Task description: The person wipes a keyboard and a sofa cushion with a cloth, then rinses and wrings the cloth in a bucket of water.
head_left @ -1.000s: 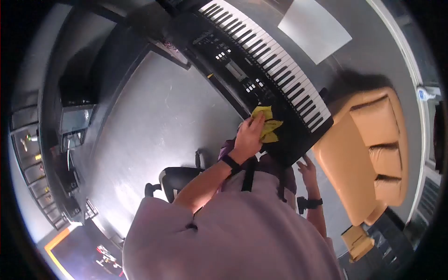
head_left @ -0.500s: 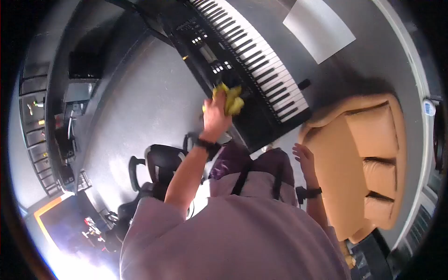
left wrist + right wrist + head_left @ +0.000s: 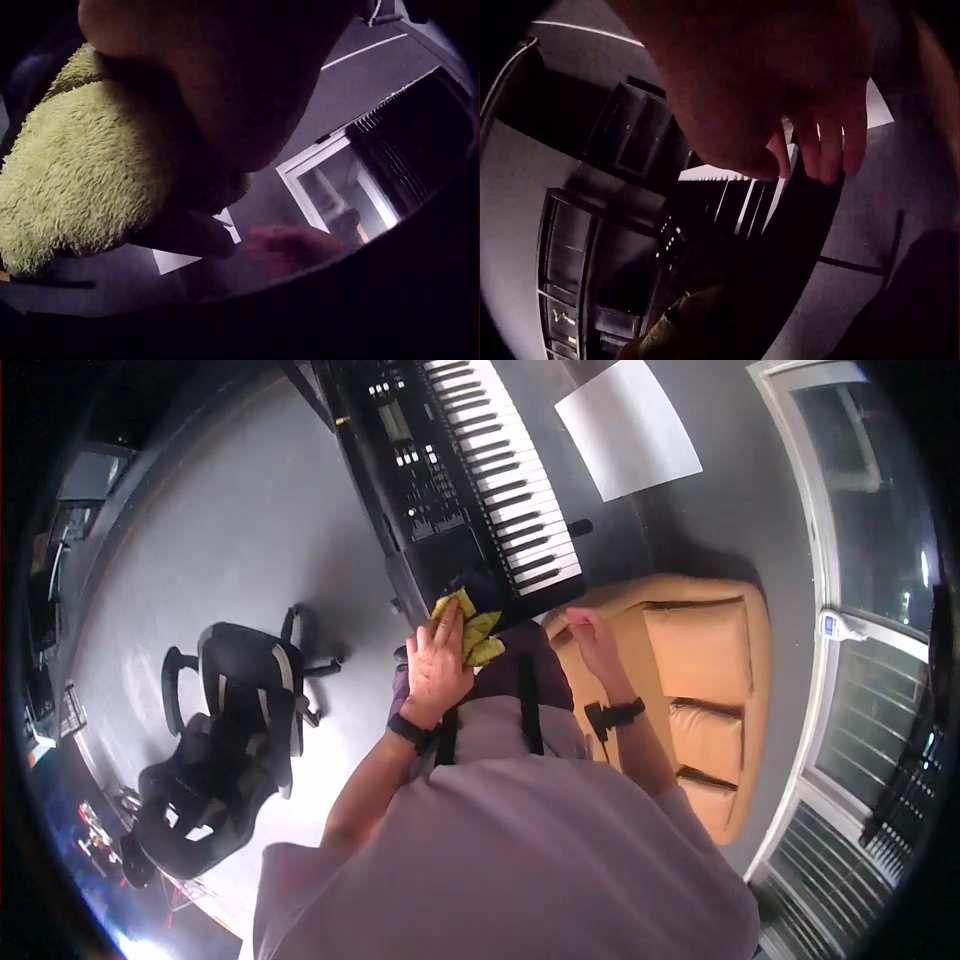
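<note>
My left hand holds a bunched yellow cloth at the near end of a black electronic keyboard, its fingers lying along the top of the cloth. Up close in the left wrist view, the fluffy pile of the cloth bulges out beside the shadowed hand. My right hand holds nothing and hangs with loosely bent fingers just off the keyboard's near right corner. In the right wrist view that hand overlaps the white keys.
A tan sofa stands close on the right, and a white sheet lies beyond the keys. At the left is a black office chair on the grey floor. A white-framed glass door lines the far right.
My left hand has carried the cloth along the keyboard's left side to its near end. The head view has turned, bringing the chair and glass door into fuller view. The right hand stays empty.
</note>
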